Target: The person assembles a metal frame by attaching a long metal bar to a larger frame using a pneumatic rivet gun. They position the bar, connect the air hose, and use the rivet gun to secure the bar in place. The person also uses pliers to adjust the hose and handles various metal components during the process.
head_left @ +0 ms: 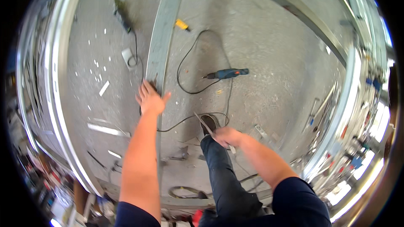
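Note:
My left hand (151, 99) is open, fingers spread, at the edge of a long grey metal beam (162, 29). Just past its fingers a small dark patch or piece (154, 82) shows on the beam, too blurred to name. Closed in a fist above my leg, my right hand (228, 136) grips a long thin grey tool that looks like a file (203, 122). Its narrow end points up and left, and a short pale end shows below the fist. My shoe (208, 124) is partly behind it.
A blue corded drill (227, 74) lies on the floor, its black cable looping toward the beam. A green-and-black power tool (122, 15) lies left of the beam; a yellow tool (182, 24) is right of it. Metal rails (52, 80) and a crossbeam (294, 10) frame the area.

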A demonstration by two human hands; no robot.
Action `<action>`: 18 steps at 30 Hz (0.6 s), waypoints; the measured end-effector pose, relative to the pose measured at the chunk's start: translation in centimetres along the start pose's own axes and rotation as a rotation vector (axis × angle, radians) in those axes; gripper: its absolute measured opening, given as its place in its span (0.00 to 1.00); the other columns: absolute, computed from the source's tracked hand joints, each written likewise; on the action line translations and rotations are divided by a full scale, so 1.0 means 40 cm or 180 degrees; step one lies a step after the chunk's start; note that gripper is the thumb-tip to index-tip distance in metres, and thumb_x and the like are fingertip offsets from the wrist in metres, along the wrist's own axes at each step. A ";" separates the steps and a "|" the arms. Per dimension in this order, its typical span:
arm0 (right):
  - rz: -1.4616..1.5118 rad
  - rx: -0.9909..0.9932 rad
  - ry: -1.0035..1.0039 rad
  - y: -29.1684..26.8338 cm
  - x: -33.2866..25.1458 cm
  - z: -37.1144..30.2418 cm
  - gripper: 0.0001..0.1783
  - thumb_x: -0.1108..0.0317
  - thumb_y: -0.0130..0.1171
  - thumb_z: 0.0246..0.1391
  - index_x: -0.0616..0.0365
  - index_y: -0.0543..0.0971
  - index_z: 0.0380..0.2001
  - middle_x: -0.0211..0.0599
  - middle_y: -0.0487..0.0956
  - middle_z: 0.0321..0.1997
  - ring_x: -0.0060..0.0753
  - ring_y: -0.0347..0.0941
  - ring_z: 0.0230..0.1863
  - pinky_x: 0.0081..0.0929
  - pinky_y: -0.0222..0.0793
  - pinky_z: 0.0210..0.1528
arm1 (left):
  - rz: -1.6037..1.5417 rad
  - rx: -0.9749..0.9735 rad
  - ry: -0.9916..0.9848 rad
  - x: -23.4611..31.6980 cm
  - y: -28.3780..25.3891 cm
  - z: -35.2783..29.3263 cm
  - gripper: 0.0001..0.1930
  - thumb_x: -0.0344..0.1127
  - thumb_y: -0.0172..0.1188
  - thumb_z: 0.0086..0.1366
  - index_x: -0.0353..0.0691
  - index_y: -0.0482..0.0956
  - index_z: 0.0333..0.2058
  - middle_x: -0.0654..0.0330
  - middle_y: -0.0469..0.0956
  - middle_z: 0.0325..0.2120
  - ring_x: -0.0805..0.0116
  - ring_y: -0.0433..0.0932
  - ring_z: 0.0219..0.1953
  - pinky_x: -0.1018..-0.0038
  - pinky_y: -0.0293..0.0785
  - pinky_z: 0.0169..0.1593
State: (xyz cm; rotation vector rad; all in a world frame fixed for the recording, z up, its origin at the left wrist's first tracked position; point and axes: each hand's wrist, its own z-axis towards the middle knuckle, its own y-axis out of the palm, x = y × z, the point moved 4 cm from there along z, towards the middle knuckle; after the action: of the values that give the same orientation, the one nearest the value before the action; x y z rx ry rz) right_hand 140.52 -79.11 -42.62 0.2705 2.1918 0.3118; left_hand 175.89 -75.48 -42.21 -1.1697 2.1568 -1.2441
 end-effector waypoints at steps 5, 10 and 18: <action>-0.0366 0.0515 0.2077 0.255 0.150 -0.723 0.16 0.54 0.60 0.54 0.54 0.80 0.23 0.28 0.71 0.16 0.26 0.67 0.21 0.31 0.65 0.27 | -0.0207 -0.0692 0.0588 -0.076 0.043 -0.561 0.46 0.60 0.61 0.62 0.35 0.58 0.68 0.36 0.57 0.68 0.34 0.56 0.70 0.48 0.53 0.72; 0.0474 0.0829 0.3398 0.644 0.496 -1.190 0.16 0.52 0.62 0.52 0.52 0.78 0.22 0.27 0.72 0.18 0.25 0.66 0.20 0.32 0.64 0.26 | -0.0299 -0.1424 0.1646 -0.334 0.067 -1.207 0.37 0.63 0.63 0.59 0.35 0.78 0.54 0.40 0.74 0.57 0.39 0.69 0.61 0.54 0.67 0.63; 0.2849 0.2085 0.1511 1.514 0.729 -1.451 0.11 0.69 0.56 0.52 0.48 0.70 0.18 0.23 0.66 0.14 0.23 0.61 0.18 0.28 0.56 0.23 | 0.0208 -0.1068 0.1807 -0.823 0.053 -1.539 0.28 0.51 0.63 0.64 0.34 0.80 0.54 0.41 0.83 0.45 0.48 0.82 0.49 0.58 0.76 0.53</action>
State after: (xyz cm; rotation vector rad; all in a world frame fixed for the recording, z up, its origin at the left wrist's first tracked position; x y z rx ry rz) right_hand 81.63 -20.38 -11.52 1.7015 2.4474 0.1229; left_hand 152.70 -16.10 -13.66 -0.9243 2.8850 -1.3392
